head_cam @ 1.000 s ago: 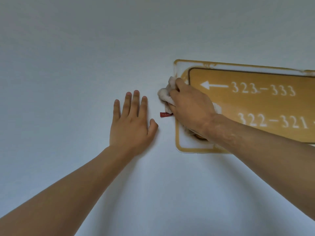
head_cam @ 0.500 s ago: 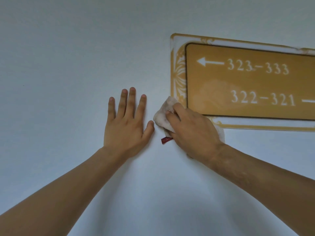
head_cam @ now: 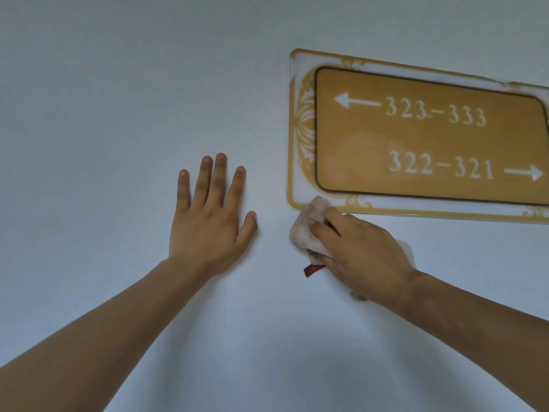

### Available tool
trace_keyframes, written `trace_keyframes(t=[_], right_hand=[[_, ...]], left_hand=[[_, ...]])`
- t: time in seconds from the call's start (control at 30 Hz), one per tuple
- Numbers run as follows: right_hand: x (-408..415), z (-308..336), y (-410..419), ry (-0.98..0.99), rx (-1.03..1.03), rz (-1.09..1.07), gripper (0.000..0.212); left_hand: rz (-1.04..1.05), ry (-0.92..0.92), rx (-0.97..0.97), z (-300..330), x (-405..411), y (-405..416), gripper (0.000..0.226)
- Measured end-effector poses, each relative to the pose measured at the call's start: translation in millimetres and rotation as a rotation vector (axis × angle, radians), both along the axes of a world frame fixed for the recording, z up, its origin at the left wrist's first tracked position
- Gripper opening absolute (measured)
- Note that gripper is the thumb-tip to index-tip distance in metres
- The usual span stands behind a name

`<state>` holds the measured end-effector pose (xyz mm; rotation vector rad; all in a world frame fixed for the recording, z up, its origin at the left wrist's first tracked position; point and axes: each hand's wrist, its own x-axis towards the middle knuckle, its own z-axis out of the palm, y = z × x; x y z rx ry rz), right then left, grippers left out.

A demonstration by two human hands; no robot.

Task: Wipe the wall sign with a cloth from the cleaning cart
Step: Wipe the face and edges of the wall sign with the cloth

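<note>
A: Where's your right hand (head_cam: 361, 252) at?

B: Your right hand sits at 4 o'clock in the head view, pressed to the wall (head_cam: 118, 114). Grip is closed around the cloth (head_cam: 306, 230), bunched under your fingers (head_cam: 323, 226).

A: Cloth vs sign?

B: The cloth's top edge touches the sign (head_cam: 430, 138) at its lower-left corner, on the white and gold border. The rest of the cloth lies on the bare wall just below it. A red tag (head_cam: 312, 269) hangs out at the cloth's 6 o'clock.

A: Sign itself?

B: At 2 o'clock, tilted in view, right end cut off by the frame. Gold panel reads 323–333 with a left arrow, 322–321 with a right arrow. There's a paler smear on the panel left of 322.

A: Left hand?

B: Your left hand (head_cam: 209, 224) is flat on the wall at center, fingers wide, grip holding nothing. It's well apart from the sign, near the cloth but not touching.
</note>
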<state>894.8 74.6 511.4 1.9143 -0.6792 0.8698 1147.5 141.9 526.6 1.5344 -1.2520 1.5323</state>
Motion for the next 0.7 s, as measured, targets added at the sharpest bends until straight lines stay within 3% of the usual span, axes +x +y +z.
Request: trace_keyframes(t=[0.1,0.2,0.43,0.57,0.7], right_hand=[[-8,2,5,-0.071,0.067,0.06,0.03],[-12,8,10,-0.108,0.087,0.096,0.034],[-28,25,5,-0.199,-0.03,0.312,0.037],[-29,68,-4,-0.283,-0.092,0.384,0.04],[-29,135,-11,-0.376,-0.185,0.441,0.036]], left_hand=[[-0.006,0.0,-0.021,0,1,-2,0.073],[-0.009,0.007,-0.014,0,1,-2,0.073],[-0.041,0.077,0.01,1,-13,7,0.072],[-0.152,0.173,-0.155,39,-42,5,0.053],[-0.226,0.183,-0.176,88,-78,-6,0.055]])
